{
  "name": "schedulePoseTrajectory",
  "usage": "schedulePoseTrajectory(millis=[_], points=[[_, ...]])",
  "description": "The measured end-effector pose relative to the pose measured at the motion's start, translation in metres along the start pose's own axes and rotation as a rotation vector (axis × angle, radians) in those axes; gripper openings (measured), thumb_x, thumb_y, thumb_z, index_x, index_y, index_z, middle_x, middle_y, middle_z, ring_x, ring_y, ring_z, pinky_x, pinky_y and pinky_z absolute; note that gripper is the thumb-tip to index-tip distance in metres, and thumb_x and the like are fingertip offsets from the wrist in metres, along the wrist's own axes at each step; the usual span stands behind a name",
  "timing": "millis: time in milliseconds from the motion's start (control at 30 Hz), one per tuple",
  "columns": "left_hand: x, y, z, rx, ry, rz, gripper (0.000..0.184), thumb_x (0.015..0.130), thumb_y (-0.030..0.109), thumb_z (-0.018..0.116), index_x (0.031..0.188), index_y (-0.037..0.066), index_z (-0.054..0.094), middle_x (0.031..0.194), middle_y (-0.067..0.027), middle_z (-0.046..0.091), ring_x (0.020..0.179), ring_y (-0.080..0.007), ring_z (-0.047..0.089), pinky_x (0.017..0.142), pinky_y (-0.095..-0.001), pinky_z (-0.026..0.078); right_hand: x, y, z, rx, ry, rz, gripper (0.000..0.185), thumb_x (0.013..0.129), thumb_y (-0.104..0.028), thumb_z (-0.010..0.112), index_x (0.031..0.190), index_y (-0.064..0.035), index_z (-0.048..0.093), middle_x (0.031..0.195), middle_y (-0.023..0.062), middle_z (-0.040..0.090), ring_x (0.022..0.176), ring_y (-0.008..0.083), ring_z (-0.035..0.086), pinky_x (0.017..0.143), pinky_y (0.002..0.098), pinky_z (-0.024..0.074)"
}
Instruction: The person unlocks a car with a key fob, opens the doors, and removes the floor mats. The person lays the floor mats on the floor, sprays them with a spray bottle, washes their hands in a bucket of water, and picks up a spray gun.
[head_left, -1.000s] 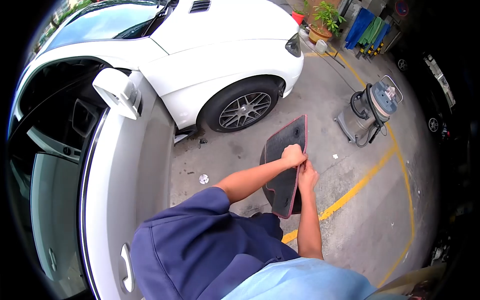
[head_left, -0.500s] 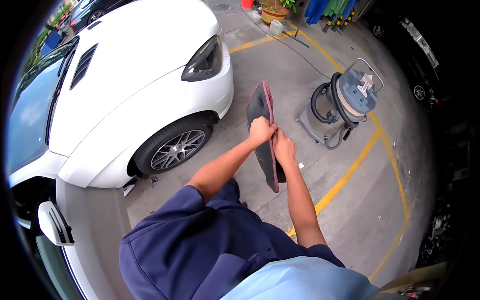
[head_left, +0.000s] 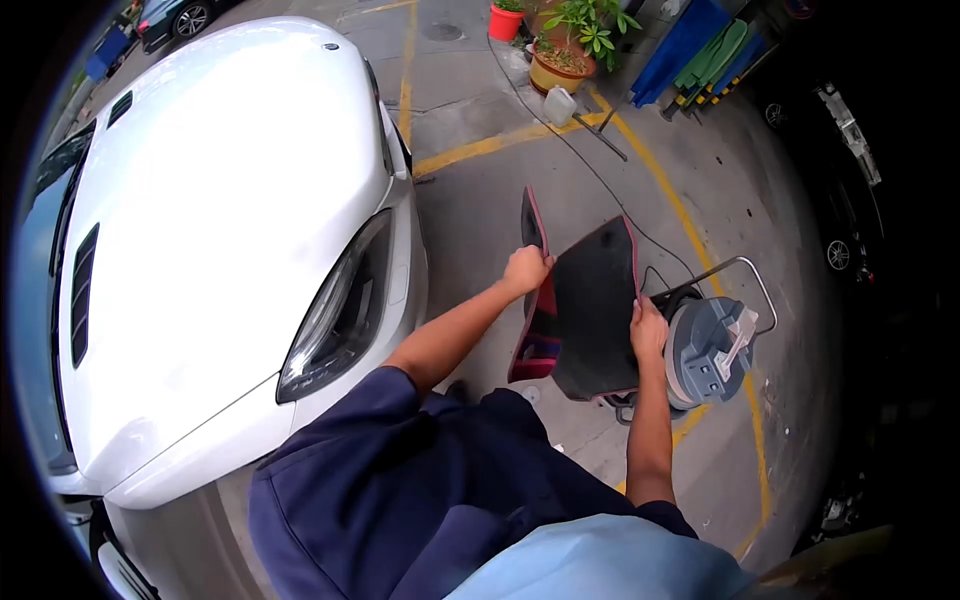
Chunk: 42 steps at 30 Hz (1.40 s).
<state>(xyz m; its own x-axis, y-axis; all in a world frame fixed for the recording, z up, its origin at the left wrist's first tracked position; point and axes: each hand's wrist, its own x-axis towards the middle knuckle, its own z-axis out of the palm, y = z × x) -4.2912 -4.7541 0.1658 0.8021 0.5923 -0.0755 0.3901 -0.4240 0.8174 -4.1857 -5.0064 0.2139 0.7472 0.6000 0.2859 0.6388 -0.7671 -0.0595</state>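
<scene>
My left hand point(head_left: 527, 270) is closed on the edge of a dark car floor mat point(head_left: 530, 220) with red trim, seen nearly edge-on. A broad black floor mat point(head_left: 595, 310), also trimmed in red, hangs tilted from my right hand point(head_left: 650, 328), which grips its right edge. Between the two, a reddish surface shows low down near the left one. Whether the mats still touch at the bottom, I cannot tell. Behind my right hand stands a grey wet-dry vacuum cleaner point(head_left: 705, 350), partly covered by the black mat.
A white car point(head_left: 230, 190) fills the left side. Ahead are a potted plant point(head_left: 562, 68), a red pot point(head_left: 506, 20), a white jug point(head_left: 559, 105) and blue and green cloths point(head_left: 690, 55). A cable point(head_left: 590, 165) crosses the yellow-lined floor toward the vacuum.
My hands, together on the stacked mats before, have moved apart, and the mats have spread open. The view has moved forward along the car, bringing the vacuum nearer.
</scene>
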Motion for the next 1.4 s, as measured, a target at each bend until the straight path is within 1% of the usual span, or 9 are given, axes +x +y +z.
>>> schedulePoseTrajectory(millis=[167, 367, 400, 633, 733, 967, 1100, 1167, 1400], points=[[0.222, -0.031, -0.035, 0.096, 0.076, 0.037, 0.033, 0.078, 0.029, 0.058, 0.076, -0.003, 0.062, 0.077, -0.0253, 0.061, 0.077, -0.0396, 0.06, 0.072, -0.0464, 0.048, 0.163, 0.024, 0.052, -0.071, -0.061, -0.031, 0.021, 0.088, -0.021, 0.047, 0.099, -0.0061, 0.057, 0.084, 0.0184, 0.062, 0.072, 0.0373, 0.059, 0.064, 0.0453, 0.0467], [0.49, -0.078, -0.112, 0.219, 0.202, 0.024, 0.028, 0.08, 0.028, 0.057, 0.082, 0.001, 0.062, 0.079, -0.0227, 0.061, 0.076, -0.039, 0.06, 0.069, -0.0465, 0.048, 0.403, 0.015, 0.2, 0.095, -0.03, -0.128, 0.018, 0.087, -0.02, 0.049, 0.087, -0.004, 0.057, 0.081, 0.0192, 0.061, 0.072, 0.0387, 0.059, 0.064, 0.0477, 0.0452], [0.512, -0.089, -0.121, 0.204, 0.207, 0.008, 0.028, 0.081, 0.029, 0.056, 0.083, 0.001, 0.062, 0.078, -0.0223, 0.061, 0.075, -0.0389, 0.06, 0.069, -0.0462, 0.048, 0.426, 0.005, 0.212, 0.08, -0.117, -0.102, 0.019, 0.087, -0.02, 0.049, 0.087, -0.0036, 0.057, 0.081, 0.0196, 0.061, 0.072, 0.0391, 0.058, 0.064, 0.048, 0.0451], [0.727, -0.136, -0.281, 0.306, 0.414, -0.105, 0.03, 0.082, 0.028, 0.054, 0.076, 0.0, 0.061, 0.076, -0.0229, 0.06, 0.073, -0.0398, 0.059, 0.067, -0.0465, 0.047, 0.758, -0.086, 0.297, 0.154, -0.233, -0.137, 0.021, 0.086, -0.023, 0.05, 0.093, -0.0048, 0.058, 0.079, 0.0223, 0.06, 0.074, 0.0427, 0.056, 0.064, 0.0495, 0.0438], [0.838, -0.196, -0.326, 0.34, 0.449, -0.087, 0.028, 0.082, 0.028, 0.054, 0.078, 0.001, 0.061, 0.075, -0.0229, 0.06, 0.073, -0.0395, 0.059, 0.066, -0.0468, 0.047, 0.887, -0.132, 0.364, 0.18, -0.229, -0.162, 0.02, 0.086, -0.023, 0.051, 0.092, -0.0052, 0.059, 0.079, 0.0227, 0.059, 0.073, 0.0423, 0.056, 0.063, 0.0494, 0.0435], [1.054, -0.288, -0.44, 0.398, 0.426, -0.274, 0.027, 0.082, 0.029, 0.054, 0.08, 0.003, 0.063, 0.075, -0.0218, 0.062, 0.072, -0.0384, 0.06, 0.066, -0.0464, 0.049, 1.163, -0.266, 0.437, 0.207, -0.209, -0.198, 0.018, 0.085, -0.019, 0.05, 0.089, -0.0029, 0.057, 0.08, 0.0216, 0.06, 0.074, 0.0415, 0.056, 0.067, 0.0486, 0.0438], [1.178, -0.342, -0.509, 0.422, 0.382, -0.397, 0.027, 0.082, 0.028, 0.053, 0.086, 0.003, 0.063, 0.079, -0.0217, 0.062, 0.075, -0.0387, 0.06, 0.069, -0.0461, 0.049, 1.325, -0.33, 0.482, 0.329, -0.022, -0.304, 0.017, 0.086, -0.019, 0.049, 0.087, -0.0032, 0.054, 0.077, 0.0213, 0.059, 0.073, 0.0422, 0.056, 0.067, 0.0494, 0.0428], [1.251, -0.382, -0.543, 0.452, 0.345, -0.441, 0.028, 0.082, 0.029, 0.054, 0.086, 0.003, 0.063, 0.082, -0.0221, 0.062, 0.079, -0.0387, 0.06, 0.07, -0.0461, 0.048, 1.41, -0.372, 0.512, 0.302, -0.107, -0.276, 0.017, 0.086, -0.019, 0.049, 0.086, -0.0028, 0.054, 0.075, 0.0214, 0.059, 0.071, 0.0422, 0.056, 0.066, 0.0496, 0.0425], [1.469, -0.507, -0.649, 0.575, 0.269, -0.693, 0.03, 0.082, 0.032, 0.055, 0.089, 0.003, 0.063, 0.088, -0.0223, 0.062, 0.083, -0.0384, 0.06, 0.074, -0.045, 0.049, 1.72, -0.506, 0.679, 0.464, -0.138, -0.341, 0.018, 0.085, -0.02, 0.049, 0.082, -0.0022, 0.054, 0.073, 0.0219, 0.058, 0.07, 0.0417, 0.056, 0.063, 0.049, 0.0428]])
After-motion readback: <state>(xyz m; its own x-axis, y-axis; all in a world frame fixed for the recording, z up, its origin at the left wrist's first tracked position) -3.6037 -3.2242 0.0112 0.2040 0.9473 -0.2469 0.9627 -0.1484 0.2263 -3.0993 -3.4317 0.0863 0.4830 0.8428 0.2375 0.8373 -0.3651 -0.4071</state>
